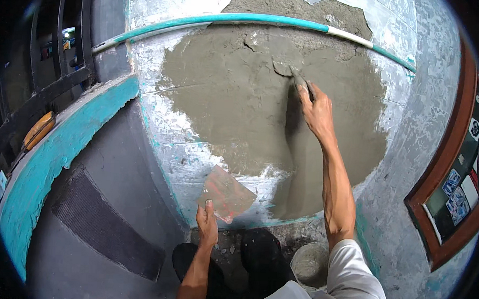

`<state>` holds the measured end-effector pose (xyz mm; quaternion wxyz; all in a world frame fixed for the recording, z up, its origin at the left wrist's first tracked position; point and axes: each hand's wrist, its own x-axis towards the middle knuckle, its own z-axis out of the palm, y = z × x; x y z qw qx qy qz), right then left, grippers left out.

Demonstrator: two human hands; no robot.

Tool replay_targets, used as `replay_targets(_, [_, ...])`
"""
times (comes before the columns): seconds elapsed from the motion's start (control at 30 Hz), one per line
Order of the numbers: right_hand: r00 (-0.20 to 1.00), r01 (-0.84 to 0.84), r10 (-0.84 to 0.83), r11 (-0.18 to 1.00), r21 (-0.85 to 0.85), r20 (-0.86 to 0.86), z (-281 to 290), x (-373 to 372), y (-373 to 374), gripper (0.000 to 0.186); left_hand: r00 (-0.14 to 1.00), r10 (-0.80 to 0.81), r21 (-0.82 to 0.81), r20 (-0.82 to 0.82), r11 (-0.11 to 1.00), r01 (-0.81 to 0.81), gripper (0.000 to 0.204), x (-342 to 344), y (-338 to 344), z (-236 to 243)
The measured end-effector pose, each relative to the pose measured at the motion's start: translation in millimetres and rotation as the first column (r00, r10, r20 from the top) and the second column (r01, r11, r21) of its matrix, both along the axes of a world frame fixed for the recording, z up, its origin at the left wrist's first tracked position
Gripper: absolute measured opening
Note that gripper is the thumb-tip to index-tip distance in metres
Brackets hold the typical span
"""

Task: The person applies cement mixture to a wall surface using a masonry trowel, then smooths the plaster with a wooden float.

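While right grip [318, 113] holds trowel [293, 71], left grip [207, 224] holds board [228, 194]; stickers [457, 206] dot pane [438, 203].

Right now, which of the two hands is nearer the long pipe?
The right hand, holding a trowel beneath the pipe; the left hand holds a flat board lower down.

mortar [225, 106]: grey-brown, damp-looking, broad patch, mostly smooth, ragged edges | trowel [288, 62]: smeared grey, blade sits at upper mortar, handle angled down-right | flat plate [228, 194]: greyish, red-streaked, tilted, below-left of trowel

Trowel [287, 67] on wall [172, 122], below pipe [256, 19]
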<state>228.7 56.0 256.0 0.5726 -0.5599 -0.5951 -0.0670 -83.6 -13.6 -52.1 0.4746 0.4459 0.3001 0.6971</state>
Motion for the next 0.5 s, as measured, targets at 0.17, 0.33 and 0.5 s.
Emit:
replay_targets(0.17, [0.99, 0.099, -0.074, 0.968, 0.229, -0.116, -48.5, -15.3, -9.2, 0.058, 0.999, 0.025, -0.023, 0.034, 0.999, -0.024, 0.04, -5.3, 0.3, 3.1])
replay_targets(0.33, [0.965, -0.111, 0.137, 0.986, 0.123, -0.223, -51.3, -53.7, -13.0, 0.052, 0.998, 0.057, -0.015, 0.033, 0.998, -0.056, 0.04, -8.1, 2.1, 1.8])
replay_targets(0.5, [0.979, -0.138, 0.15, 0.986, 0.092, -0.136, -27.9, -93.8, 4.1, 0.056, 0.997, 0.044, -0.043, 0.06, 0.998, -0.042, 0.041, -10.4, 4.5, -2.8])
